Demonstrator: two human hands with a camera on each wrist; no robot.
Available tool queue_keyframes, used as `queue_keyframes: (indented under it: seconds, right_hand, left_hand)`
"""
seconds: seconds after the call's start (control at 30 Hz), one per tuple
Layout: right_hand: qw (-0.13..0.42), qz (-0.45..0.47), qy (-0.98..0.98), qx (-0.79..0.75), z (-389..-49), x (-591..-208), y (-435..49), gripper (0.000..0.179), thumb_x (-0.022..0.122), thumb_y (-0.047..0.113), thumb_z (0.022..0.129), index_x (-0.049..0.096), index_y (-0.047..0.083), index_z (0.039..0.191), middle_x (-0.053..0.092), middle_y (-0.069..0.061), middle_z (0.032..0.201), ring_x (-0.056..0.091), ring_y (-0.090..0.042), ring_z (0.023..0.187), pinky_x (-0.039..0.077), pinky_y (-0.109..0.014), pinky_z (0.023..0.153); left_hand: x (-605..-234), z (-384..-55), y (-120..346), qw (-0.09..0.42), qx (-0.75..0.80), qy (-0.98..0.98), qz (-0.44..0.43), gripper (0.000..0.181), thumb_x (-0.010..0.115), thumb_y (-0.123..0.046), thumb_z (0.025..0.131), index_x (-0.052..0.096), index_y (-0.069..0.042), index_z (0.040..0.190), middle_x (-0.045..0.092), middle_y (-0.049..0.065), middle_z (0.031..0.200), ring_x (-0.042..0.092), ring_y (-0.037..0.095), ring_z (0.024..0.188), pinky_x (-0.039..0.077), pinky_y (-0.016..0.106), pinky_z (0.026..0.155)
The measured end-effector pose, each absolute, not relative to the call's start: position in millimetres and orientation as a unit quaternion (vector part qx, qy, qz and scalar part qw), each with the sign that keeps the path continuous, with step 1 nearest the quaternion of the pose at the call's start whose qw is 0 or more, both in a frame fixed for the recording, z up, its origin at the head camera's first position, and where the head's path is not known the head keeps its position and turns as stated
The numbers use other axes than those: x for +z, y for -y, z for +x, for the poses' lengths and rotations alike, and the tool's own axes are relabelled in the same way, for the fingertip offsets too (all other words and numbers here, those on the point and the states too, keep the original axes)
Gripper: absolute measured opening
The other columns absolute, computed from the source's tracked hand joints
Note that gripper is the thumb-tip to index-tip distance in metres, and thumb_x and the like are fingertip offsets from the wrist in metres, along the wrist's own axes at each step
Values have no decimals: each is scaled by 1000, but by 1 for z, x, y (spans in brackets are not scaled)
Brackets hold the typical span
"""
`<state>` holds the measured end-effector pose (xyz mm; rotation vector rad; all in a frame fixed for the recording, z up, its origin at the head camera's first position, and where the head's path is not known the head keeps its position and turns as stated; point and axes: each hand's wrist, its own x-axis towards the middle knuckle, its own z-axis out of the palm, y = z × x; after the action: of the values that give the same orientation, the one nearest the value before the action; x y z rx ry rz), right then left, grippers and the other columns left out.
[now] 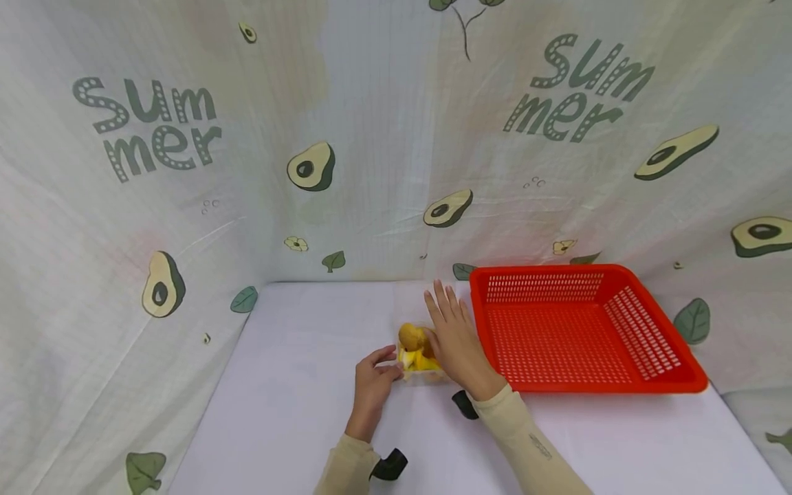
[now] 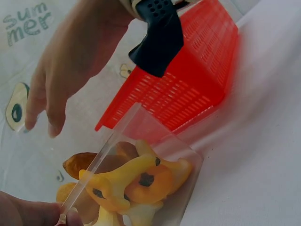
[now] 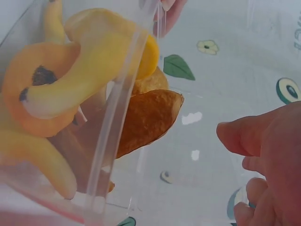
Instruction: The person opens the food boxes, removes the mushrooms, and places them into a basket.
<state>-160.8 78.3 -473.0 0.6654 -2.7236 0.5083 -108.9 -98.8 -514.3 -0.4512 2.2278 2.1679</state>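
Observation:
A clear plastic box [image 2: 142, 126] stands on the table, holding yellow bananas [image 3: 89, 77], an orange piece [image 3: 21, 77] with a dark spot, and a brown, pointed piece [image 3: 151, 117] that rises above the rim. A round yellow-brown piece [image 1: 410, 337] also shows at the top. My left hand [image 1: 372, 385] pinches the rim at the box's left side between thumb and fingers. On the other side, my right hand [image 1: 460, 347] is raised with fingers extended. The right wrist view shows a gap between its thumb and the brown piece, and nothing in its grasp.
A red perforated plastic basket [image 1: 563, 344] stands just right of the box, close to my right forearm. White cloth covers the table [image 1: 297, 357]. Behind it hangs a curtain [image 1: 371, 103] printed with avocados, leaves and lettering. Black wrist mounts [image 1: 390, 465] are on both arms.

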Motion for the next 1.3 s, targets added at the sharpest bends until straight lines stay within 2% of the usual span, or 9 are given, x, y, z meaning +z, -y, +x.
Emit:
queue_keyframes:
  seconds: [0.2, 0.37, 0.53, 0.67, 0.9, 1.17, 1.3]
  right_hand:
    - [149, 247, 942, 169, -152, -475, -83, 74, 78, 12, 96, 43, 0, 159, 26, -21, 172, 28, -46, 156, 25, -63, 127]
    - [165, 254, 934, 187, -147, -480, -85, 64, 85, 12, 90, 59, 1, 147, 40, -21, 166, 38, -47, 151, 31, -66, 124]
    - [188, 262, 920, 225, -144, -484, -87, 47, 88, 8, 85, 71, 5, 129, 61, -16, 144, 53, -40, 133, 42, -61, 118]
    - [182, 287, 903, 263, -144, -486, -88, 34, 88, 3, 84, 78, 8, 116, 71, -10, 123, 60, -33, 119, 51, -53, 108]
    - [160, 357, 883, 261, -146, -488, -89, 31, 89, 0, 82, 82, 12, 110, 73, -1, 112, 64, -25, 112, 56, -47, 103]
    - [134, 405, 876, 226, -148, -489, -86, 29, 88, -3, 81, 84, 10, 107, 72, -2, 111, 65, -25, 108, 58, -44, 98]
    - [126, 402, 881, 215, -148, -491, -84, 27, 90, -1, 80, 84, 11, 104, 72, -1, 108, 65, -25, 107, 59, -42, 98]
  left_hand:
    - [-511, -111, 99, 0, 687, -710, -152, 42, 73, 10, 91, 66, 10, 133, 64, 24, 117, 67, 14, 79, 66, 30, 75]
    - [-509, -112, 99, -1, 692, -706, -149, 42, 72, 10, 91, 67, 11, 132, 64, 24, 116, 66, 15, 79, 66, 28, 75]
    - [-510, -113, 100, -2, 699, -700, -147, 41, 72, 11, 90, 67, 11, 131, 63, 23, 115, 66, 14, 78, 66, 27, 74]
    - [-512, -114, 100, -2, 700, -698, -147, 41, 72, 12, 90, 67, 12, 130, 64, 22, 114, 66, 14, 78, 66, 29, 75]
    - [-512, -115, 100, -4, 709, -691, -142, 42, 72, 12, 90, 65, 14, 131, 63, 23, 113, 67, 14, 77, 66, 30, 74]
    - [-515, -113, 100, -4, 706, -695, -139, 43, 70, 15, 89, 61, 20, 131, 61, 29, 114, 66, 13, 78, 66, 32, 75]
    - [-518, -111, 100, -2, 710, -691, -137, 43, 70, 14, 90, 62, 18, 131, 61, 29, 116, 67, 12, 79, 66, 32, 75]
